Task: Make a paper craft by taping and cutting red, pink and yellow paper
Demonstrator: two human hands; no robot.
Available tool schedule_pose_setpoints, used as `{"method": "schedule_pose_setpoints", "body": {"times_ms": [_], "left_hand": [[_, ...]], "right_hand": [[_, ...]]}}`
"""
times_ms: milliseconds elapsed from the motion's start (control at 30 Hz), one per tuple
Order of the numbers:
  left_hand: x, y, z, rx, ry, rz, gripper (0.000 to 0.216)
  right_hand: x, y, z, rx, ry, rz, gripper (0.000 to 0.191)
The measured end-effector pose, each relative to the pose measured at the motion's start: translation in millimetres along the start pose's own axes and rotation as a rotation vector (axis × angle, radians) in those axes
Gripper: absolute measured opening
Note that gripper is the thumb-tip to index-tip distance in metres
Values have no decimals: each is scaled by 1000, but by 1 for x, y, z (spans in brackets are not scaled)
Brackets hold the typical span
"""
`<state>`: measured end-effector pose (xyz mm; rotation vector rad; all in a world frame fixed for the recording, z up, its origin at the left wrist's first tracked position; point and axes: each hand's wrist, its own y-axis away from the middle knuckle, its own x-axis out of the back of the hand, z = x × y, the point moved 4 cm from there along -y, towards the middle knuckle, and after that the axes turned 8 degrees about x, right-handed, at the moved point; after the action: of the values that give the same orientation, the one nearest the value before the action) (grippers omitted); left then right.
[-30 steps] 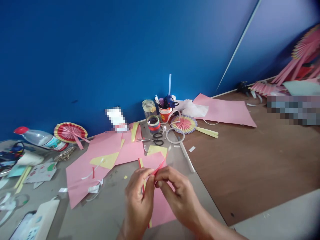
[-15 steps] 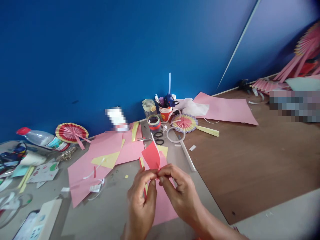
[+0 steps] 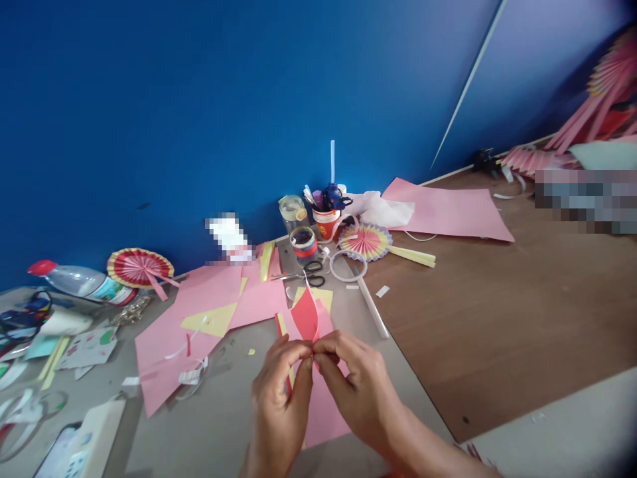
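Note:
Between the fingertips of both hands is a piece of red paper (image 3: 304,315), pinched at its lower end, with its upper part standing up and a thin white edge along its right side. My left hand (image 3: 284,388) is closed on it from the left, thumb against fingers. From the right, my right hand (image 3: 355,378) pinches the same spot, and the fingertips of the two hands meet. Beneath the hands lies a pink paper sheet (image 3: 326,411) with a red and yellow strip along its left edge. Scissors (image 3: 312,273) with black handles lie just beyond.
Pink sheets (image 3: 209,285) with a yellow piece lie left. Behind stand a red cup (image 3: 326,224) of tools and a jar (image 3: 292,211). Pleated paper fans (image 3: 365,240) (image 3: 141,267), a tape ring (image 3: 348,265), a white tube (image 3: 373,309) and a bottle (image 3: 82,282) lie around.
The red paper sits slightly lower and its upper part has tilted a little. Both hands keep their pinch in nearly the same place. The view has shifted slightly.

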<state>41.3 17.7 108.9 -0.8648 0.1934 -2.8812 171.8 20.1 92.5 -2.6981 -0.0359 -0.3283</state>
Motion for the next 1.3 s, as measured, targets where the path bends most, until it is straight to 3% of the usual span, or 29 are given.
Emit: {"method": "schedule_pose_setpoints", "body": {"times_ms": [300, 733, 1300], "left_hand": [[2, 2, -6, -70, -74, -85, 13], [-2, -17, -44, 180, 44, -311, 19], [5, -24, -62, 246, 57, -271, 16]], "right_hand": [[-5, 0, 5, -54, 85, -90, 16], [-13, -26, 16, -186, 168, -268, 16], [-36, -35, 23, -279, 229, -428, 20]]}}
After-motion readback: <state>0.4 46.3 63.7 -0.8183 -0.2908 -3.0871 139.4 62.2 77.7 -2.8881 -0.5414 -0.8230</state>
